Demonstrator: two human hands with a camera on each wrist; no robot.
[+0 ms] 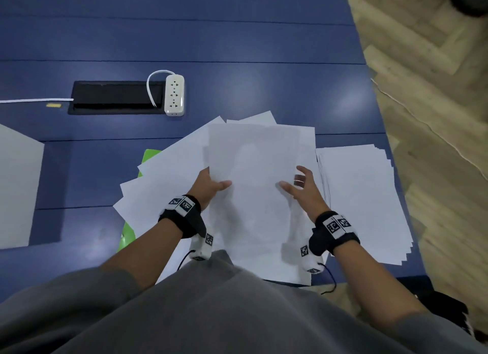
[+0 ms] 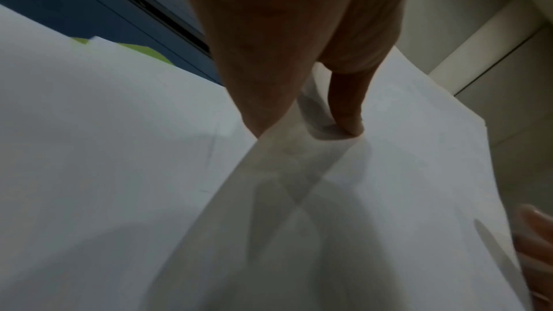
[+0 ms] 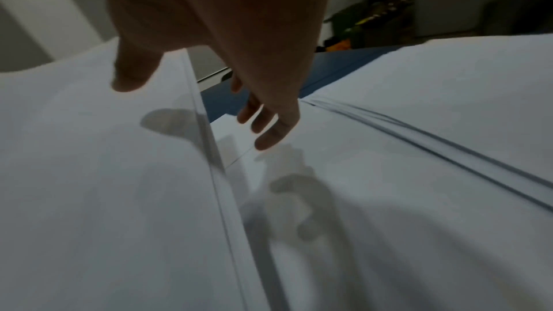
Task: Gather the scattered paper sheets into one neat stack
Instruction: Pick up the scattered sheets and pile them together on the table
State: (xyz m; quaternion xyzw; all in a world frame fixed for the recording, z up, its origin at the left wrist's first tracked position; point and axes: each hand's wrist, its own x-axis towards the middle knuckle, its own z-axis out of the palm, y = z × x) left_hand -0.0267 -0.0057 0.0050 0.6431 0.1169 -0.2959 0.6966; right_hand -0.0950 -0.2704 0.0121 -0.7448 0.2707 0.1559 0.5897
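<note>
Left hand [image 1: 211,186] pinches the lifted sheets [image 1: 253,168]; right hand [image 1: 303,187] spread, so they may sag and slide toward the bench's [image 1: 237,36] near edge

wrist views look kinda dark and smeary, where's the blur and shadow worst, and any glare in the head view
Left wrist view: dim and soft, the left hand dark, crossing shadows on the held sheets. Right wrist view: also dim, the right hand blurred, its finger shadows falling on the paper below. Head view: brighter and sharper, pale glare patches on the blue table, edges bowed by the wide lens.
</note>
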